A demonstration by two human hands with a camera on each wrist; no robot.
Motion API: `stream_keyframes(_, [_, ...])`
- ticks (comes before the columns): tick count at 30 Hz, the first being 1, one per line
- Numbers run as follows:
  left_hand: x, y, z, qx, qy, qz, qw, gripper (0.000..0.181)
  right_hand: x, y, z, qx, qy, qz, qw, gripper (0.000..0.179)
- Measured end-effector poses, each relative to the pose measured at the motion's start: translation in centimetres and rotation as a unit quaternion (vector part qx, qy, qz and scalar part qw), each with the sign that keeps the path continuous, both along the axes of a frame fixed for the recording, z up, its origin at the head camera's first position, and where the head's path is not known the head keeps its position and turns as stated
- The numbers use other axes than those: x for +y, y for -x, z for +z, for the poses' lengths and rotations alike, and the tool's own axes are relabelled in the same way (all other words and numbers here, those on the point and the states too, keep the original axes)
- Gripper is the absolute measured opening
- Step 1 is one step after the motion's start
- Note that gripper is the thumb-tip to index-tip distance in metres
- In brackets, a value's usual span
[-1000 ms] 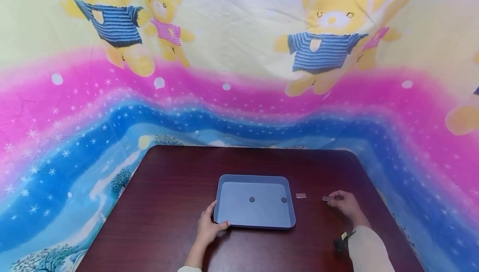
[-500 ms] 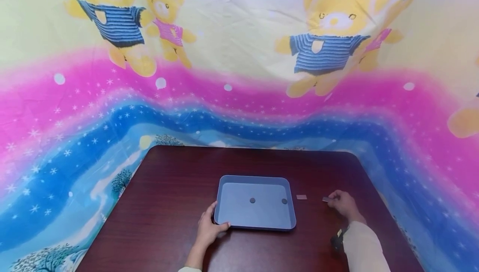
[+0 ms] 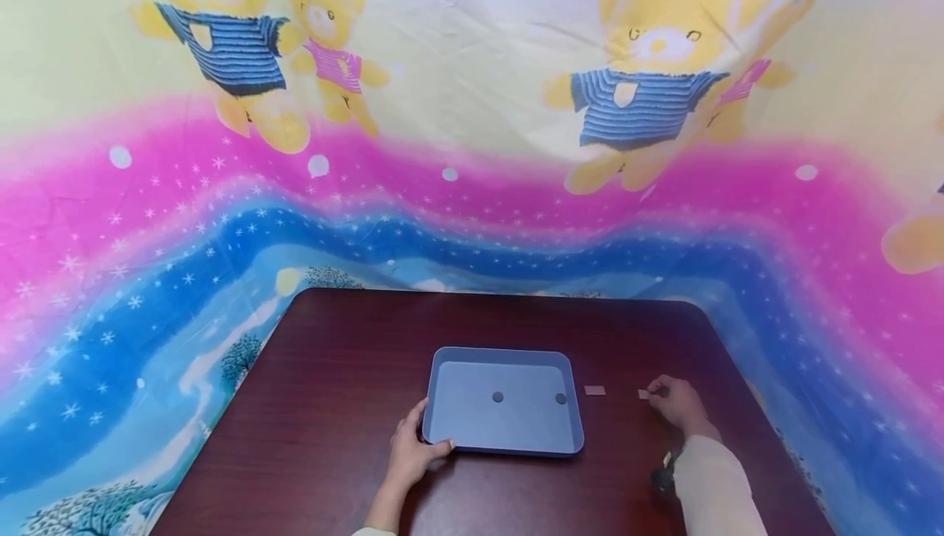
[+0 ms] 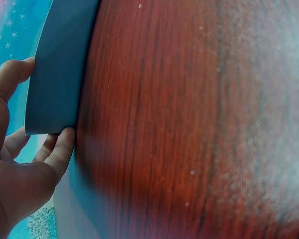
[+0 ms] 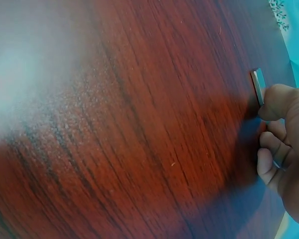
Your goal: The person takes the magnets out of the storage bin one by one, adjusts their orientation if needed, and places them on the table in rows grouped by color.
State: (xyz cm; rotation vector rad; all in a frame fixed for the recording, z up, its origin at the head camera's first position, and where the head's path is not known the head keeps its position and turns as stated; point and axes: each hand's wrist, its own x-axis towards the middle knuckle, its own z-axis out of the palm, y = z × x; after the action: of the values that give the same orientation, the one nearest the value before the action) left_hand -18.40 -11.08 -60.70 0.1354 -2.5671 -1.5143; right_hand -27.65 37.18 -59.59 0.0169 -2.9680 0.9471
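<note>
A blue-grey rectangular tray (image 3: 504, 405) stands on the dark red-brown table, with two small dark discs inside. One disc (image 3: 497, 397) lies near the middle, the other disc (image 3: 561, 398) by the right wall. My left hand (image 3: 410, 447) grips the tray's near left corner, thumb on the front wall and fingers along the left side. Right of the tray, my right hand (image 3: 678, 403) pinches one end of a small flat shiny rectangular piece (image 5: 257, 85), close over the table. A similar flat rectangular piece (image 3: 594, 391) lies between the tray and this hand.
The wood-grain table (image 3: 332, 405) has rounded far corners. Behind it and at both sides hangs a printed cloth (image 3: 472, 110) with bears and snowflakes. A dark device (image 3: 664, 477) is strapped at my right wrist.
My right wrist and sleeve have shifted slightly left, and the pinched piece has changed its tilt a little. The left hand and the tray stay in place; the head view has moved slightly.
</note>
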Motion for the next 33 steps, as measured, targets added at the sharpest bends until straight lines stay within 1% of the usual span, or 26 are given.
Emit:
stream_keyframes(8, [0.0,0.0,-0.2,-0.003,0.000,0.002,1.0000,0.089,0.6,-0.1,-0.4,-0.008,0.016,-0.039,0.9991,0.014])
stream_keyframes(13, [0.0,0.0,-0.1,-0.004,0.000,0.001,1.0000,0.089,0.8,0.0,-0.7,-0.011,0.019,-0.051,0.9985,0.016])
stream_keyframes(16, [0.0,0.0,0.0,-0.003,0.001,-0.002,1.0000,0.089,0.7,-0.2,-0.7,-0.004,0.019,-0.058,0.9981,0.018])
stream_keyframes(20, [-0.2,-0.1,0.0,-0.009,0.003,-0.004,0.9999,0.088,0.1,-0.8,0.1,0.000,0.029,-0.073,0.9969,0.023])
stream_keyframes(25, [-0.5,0.1,0.2,-0.006,0.004,-0.006,1.0000,0.087,-1.6,-1.4,1.7,-0.019,0.053,-0.098,0.9935,0.034])
stream_keyframes(29, [-0.3,0.2,0.2,-0.011,0.004,-0.008,0.9999,0.087,-2.5,-1.6,2.0,-0.023,0.063,-0.108,0.9919,0.035])
stream_keyframes(33, [-0.3,0.1,0.1,-0.009,-0.003,-0.010,0.9999,0.087,-3.3,-2.4,2.3,-0.022,0.086,-0.108,0.9902,0.039])
